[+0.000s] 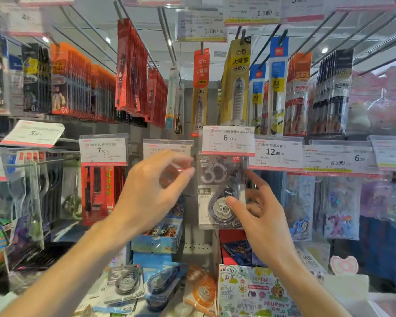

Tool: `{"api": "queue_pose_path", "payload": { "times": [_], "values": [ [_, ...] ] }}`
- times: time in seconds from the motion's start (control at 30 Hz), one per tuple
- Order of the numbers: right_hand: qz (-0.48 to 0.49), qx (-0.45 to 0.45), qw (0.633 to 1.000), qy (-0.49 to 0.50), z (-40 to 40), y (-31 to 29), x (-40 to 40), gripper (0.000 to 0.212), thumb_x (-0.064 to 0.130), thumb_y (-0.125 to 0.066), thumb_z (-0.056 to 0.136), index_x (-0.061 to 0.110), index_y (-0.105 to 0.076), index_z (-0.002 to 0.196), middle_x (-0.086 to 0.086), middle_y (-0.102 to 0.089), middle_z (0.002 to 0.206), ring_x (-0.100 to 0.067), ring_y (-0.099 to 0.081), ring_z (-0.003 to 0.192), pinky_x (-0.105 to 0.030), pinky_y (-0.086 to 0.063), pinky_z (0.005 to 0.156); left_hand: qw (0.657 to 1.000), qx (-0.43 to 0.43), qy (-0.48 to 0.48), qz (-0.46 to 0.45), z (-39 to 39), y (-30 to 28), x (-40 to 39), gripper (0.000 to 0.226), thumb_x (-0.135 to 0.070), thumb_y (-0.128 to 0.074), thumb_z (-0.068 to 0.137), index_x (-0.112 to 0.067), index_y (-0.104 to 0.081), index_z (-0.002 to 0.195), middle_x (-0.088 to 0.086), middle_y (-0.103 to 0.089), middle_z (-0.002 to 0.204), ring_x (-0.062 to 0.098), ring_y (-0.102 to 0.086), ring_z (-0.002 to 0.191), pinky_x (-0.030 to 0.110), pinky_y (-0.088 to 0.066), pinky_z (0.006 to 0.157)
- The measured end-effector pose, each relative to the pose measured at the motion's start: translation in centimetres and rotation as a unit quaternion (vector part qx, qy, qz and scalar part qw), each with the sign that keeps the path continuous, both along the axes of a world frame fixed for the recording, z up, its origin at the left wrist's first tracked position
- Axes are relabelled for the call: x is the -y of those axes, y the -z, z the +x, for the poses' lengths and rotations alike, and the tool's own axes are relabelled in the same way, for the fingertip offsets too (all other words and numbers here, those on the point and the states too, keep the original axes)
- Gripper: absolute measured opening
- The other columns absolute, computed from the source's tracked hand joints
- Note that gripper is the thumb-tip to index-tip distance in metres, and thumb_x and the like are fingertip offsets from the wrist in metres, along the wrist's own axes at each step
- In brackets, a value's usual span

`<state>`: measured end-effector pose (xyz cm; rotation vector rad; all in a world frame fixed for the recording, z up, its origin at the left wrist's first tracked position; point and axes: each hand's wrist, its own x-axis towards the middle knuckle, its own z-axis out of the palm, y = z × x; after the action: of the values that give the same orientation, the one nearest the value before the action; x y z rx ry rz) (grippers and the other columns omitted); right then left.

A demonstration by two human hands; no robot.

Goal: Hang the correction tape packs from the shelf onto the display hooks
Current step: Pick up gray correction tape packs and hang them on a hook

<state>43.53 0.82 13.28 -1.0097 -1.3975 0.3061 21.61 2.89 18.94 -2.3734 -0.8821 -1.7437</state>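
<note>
A glossy clear plastic blister is seen on the grey card-backed correction tape pack (221, 193); the thin grey display hooks (167, 37) look metallic.

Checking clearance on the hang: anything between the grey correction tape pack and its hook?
The 6.00 price tag hangs directly in front of the grey correction tape pack, covering its top edge, so the hook itself is hidden. The right hand touches the pack; the left hand hovers beside it, blurred.
</note>
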Motion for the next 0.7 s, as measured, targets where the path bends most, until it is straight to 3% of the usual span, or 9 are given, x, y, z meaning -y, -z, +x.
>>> {"api": "queue_pose_path", "payload": {
  "times": [0.1,0.17,0.23,0.3,0.37,0.43,0.53,0.6,0.7],
  "values": [
    [-0.007,0.008,1.0,0.008,0.1,0.2,-1.3,0.061,0.033,-0.069,0.096,0.047,-0.041,0.148,0.026,-0.072,0.094,0.001,-0.065,0.073,-0.011,-0.053,0.068,0.998,0.014,-0.005,-0.062,1.3,3.9,-1.0,0.021,-0.026,-0.069,0.094,-0.027,-0.071,0.114,-0.02,-0.07,0.097,0.002,-0.066,0.092,0.015,-0.054,0.076],
    [-0.015,0.025,1.0,0.011,0.0,0.3,-2.3,0.061,0.033,-0.067,0.098,0.045,-0.04,0.151,0.038,-0.07,0.096,0.004,-0.065,0.073,-0.01,-0.052,0.065,0.995,0.025,-0.008,-0.095,2.6,5.9,-2.5,0.031,-0.029,-0.067,0.095,-0.031,-0.064,0.126,-0.02,-0.068,0.103,0.001,-0.066,0.094,0.019,-0.054,0.08],
    [-0.015,0.027,0.999,0.018,0.0,0.4,-3.5,0.06,0.032,-0.064,0.1,0.042,-0.039,0.153,0.026,-0.073,0.115,0.008,-0.066,0.088,-0.015,-0.057,0.078,0.991,0.026,-0.005,-0.129,3.7,6.9,-4.2,0.045,-0.036,-0.062,0.098,-0.041,-0.049,0.141,-0.018,-0.062,0.114,0.001,-0.064,0.099,0.028,-0.056,0.088],
    [-0.022,0.02,0.999,0.03,0.1,0.4,-4.7,0.059,0.034,-0.062,0.1,0.038,-0.039,0.155,0.011,-0.064,0.14,-0.003,-0.061,0.124,-0.034,-0.054,0.104,0.986,0.037,0.005,-0.165,4.5,7.3,-5.9,0.055,-0.043,-0.056,0.1,-0.055,-0.031,0.148,-0.013,-0.059,0.121,0.004,-0.063,0.104,0.036,-0.055,0.092],
    [-0.032,0.015,0.999,0.032,0.3,0.4,-5.8,0.056,0.034,-0.061,0.101,0.037,-0.041,0.153,0.006,-0.063,0.141,-0.012,-0.06,0.129,-0.032,-0.052,0.104,0.982,0.049,0.008,-0.182,5.3,7.5,-7.4,0.062,-0.047,-0.053,0.101,-0.069,-0.015,0.145,-0.006,-0.06,0.126,0.014,-0.064,0.103,0.037,-0.055,0.088],
    [-0.037,0.023,0.999,0.027,0.5,0.4,-6.6,0.054,0.033,-0.06,0.102,0.041,-0.041,0.152,0.007,-0.063,0.138,-0.011,-0.062,0.123,-0.022,-0.051,0.095,0.979,0.062,0.008,-0.195,5.8,7.5,-8.6,0.067,-0.049,-0.053,0.1,-0.075,-0.006,0.141,0.001,-0.055,0.142,0.022,-0.06,0.122,0.042,-0.053,0.096],
    [-0.041,0.022,0.999,0.021,0.7,0.5,-7.6,0.055,0.032,-0.059,0.102,0.047,-0.04,0.151,0.013,-0.057,0.146,-0.009,-0.056,0.131,-0.032,-0.051,0.106,0.973,0.077,0.032,-0.215,6.4,7.5,-9.9,0.067,-0.043,-0.057,0.1,-0.06,-0.016,0.151,-0.009,-0.035,0.161,0.015,-0.037,0.148,0.044,-0.041,0.115],
    [-0.052,0.028,0.998,0.022,0.9,0.6,-8.6,0.057,0.032,-0.06,0.102,0.048,-0.037,0.152,0.016,-0.053,0.15,-0.011,-0.052,0.137,-0.04,-0.046,0.113,0.973,0.069,0.041,-0.218,6.7,7.5,-10.7,0.067,-0.038,-0.057,0.102,-0.05,-0.019,0.156,-0.009,-0.033,0.161,0.013,-0.035,0.147,0.032,-0.037,0.114],
    [-0.081,0.065,0.994,0.024,1.0,0.7,-10.5,0.066,0.031,-0.062,0.101,0.048,-0.028,0.155,0.02,-0.051,0.15,-0.009,-0.053,0.135,-0.036,-0.049,0.11,0.969,0.05,0.045,-0.238,7.1,7.2,-11.5,0.068,-0.034,-0.056,0.103,-0.041,-0.019,0.159,-0.008,-0.029,0.163,0.012,-0.03,0.15,0.019,-0.025,0.108]
  ]
}}
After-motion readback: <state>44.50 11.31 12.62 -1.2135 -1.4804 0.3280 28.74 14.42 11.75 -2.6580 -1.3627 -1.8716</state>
